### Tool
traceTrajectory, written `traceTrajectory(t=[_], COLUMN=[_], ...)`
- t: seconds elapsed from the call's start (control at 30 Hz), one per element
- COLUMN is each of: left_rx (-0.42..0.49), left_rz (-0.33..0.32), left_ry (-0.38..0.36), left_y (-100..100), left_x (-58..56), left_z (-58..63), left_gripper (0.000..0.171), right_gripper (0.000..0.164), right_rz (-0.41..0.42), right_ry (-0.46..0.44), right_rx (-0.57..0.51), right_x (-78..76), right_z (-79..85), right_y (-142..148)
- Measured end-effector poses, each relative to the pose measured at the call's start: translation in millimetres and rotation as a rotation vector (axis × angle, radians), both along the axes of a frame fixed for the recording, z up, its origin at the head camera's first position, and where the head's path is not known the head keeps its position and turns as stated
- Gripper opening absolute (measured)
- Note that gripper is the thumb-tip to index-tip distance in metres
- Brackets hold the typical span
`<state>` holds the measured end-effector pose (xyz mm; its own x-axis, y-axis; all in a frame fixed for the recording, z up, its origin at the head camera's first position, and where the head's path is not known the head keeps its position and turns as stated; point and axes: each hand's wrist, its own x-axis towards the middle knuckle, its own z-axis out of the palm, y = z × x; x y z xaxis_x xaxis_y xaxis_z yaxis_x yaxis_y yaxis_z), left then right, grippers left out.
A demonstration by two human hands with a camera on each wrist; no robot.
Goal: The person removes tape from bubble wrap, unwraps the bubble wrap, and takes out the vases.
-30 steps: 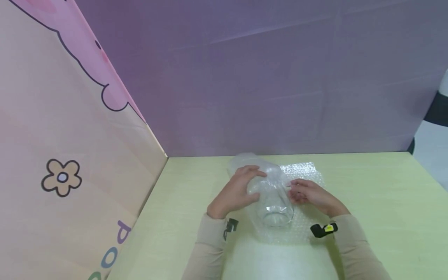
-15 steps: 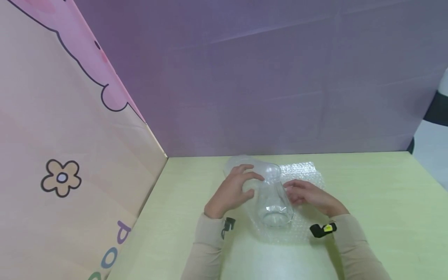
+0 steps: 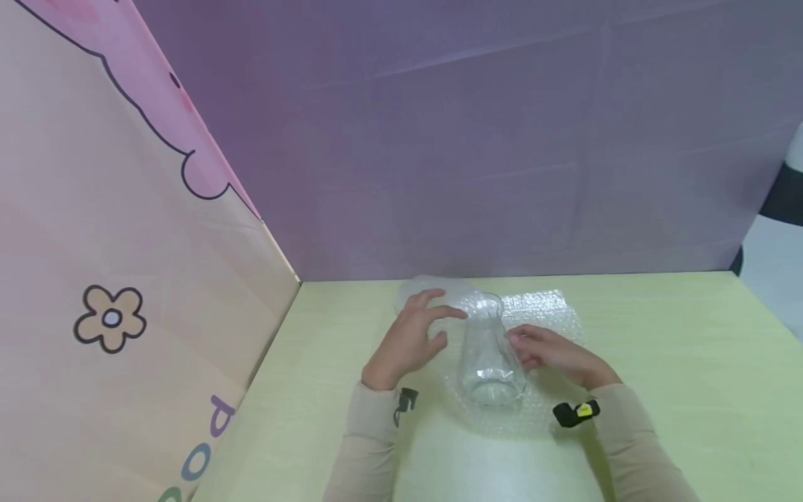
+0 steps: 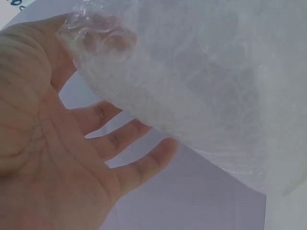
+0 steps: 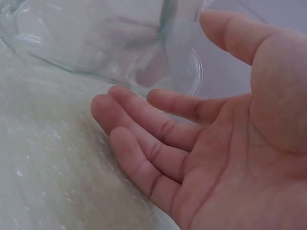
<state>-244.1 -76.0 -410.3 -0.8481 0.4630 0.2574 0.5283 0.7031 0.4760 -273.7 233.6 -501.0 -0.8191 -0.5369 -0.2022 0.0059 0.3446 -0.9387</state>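
A clear glass carafe [image 3: 491,348] rests on a sheet of bubble wrap [image 3: 542,303]; in the head view its wide base is nearest the person and its narrow neck points toward the back wall. To its left is my left hand [image 3: 409,340], fingers spread and relaxed. A loose flap of bubble wrap [image 4: 192,81] lies against that hand's fingers, covering part of them in the left wrist view. My right hand [image 3: 552,354] is on the carafe's other side, with loosely bent fingers [image 5: 144,132] right at the glass and the thumb apart from them.
The pale yellow-green table [image 3: 665,362] extends to both sides. A purple backdrop [image 3: 477,139] rises at its far edge. On the left stands a panel [image 3: 176,279] printed with a flower and letters.
The left hand has drawn back to the left, away from the carafe. The bubble wrap flap has come off the glass and fallen left, uncovering the neck. The right hand has barely shifted.
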Motion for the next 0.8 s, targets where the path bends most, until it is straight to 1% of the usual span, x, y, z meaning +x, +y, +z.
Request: traceTrajectory(t=[0.17, 0.27, 0.43, 0.6, 0.7, 0.8], left_rx=[0.011, 0.016, 0.014, 0.024, 0.039, 0.058], left_rz=[0.017, 0.016, 0.011, 0.037, 0.054, 0.074], left_ry=[-0.008, -0.003, 0.03, 0.05, 0.044, 0.029], left_y=[-1, -2, -5, -7, -9, -11], left_x=[0.3, -0.1, -1.9, -2.4, -2.5, -2.8], left_z=[1.1, 1.1, 0.4, 1.5, 2.9, 4.2], left_gripper=[0.049, 0.051, 0.056, 0.061, 0.067, 0.079], right_gripper=[0.055, 0.054, 0.055, 0.059, 0.061, 0.061], right_rz=[0.003, 0.007, 0.001, -0.029, -0.04, -0.041], right_ry=[0.004, 0.007, 0.004, -0.012, -0.017, -0.016], right_rx=[0.001, 0.0, 0.006, 0.032, 0.048, 0.067], right_x=[0.0, -0.5, -0.2, 0.8, 1.4, 1.8], right_z=[1.0, 0.4, 1.4, 3.3, 3.7, 3.7], right_y=[-2, -2, -3, -5, -7, -7])
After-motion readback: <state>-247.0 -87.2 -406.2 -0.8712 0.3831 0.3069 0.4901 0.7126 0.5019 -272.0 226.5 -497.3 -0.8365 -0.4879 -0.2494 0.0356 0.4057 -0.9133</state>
